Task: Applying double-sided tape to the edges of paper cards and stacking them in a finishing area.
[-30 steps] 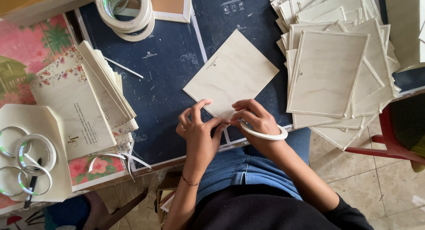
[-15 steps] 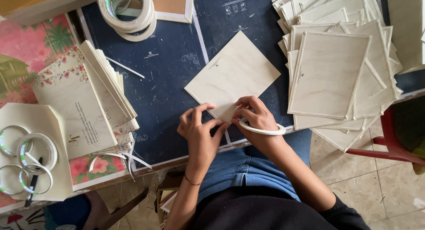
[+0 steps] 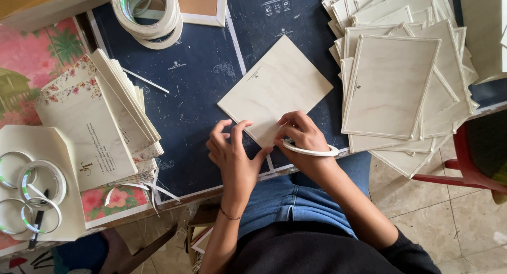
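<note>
A cream square card [image 3: 274,86] lies turned like a diamond on the dark blue board [image 3: 195,89]. Both my hands meet at its near corner. My left hand [image 3: 235,152] pinches the card's edge with thumb and fingers. My right hand [image 3: 301,134] presses fingers on the same corner, and a white tape ring [image 3: 311,150] hangs around that wrist. What is between the fingertips is too small to tell.
A messy pile of cream framed cards [image 3: 396,78] fills the right. A stack of floral printed cards [image 3: 95,126] lies left. Tape rolls [image 3: 148,12] sit at the top, empty tape rings [image 3: 31,192] at the lower left. A red chair [image 3: 465,173] stands right.
Both hands stay at the card's near corner; the fingers have shifted slightly along its edge. The card itself has barely moved.
</note>
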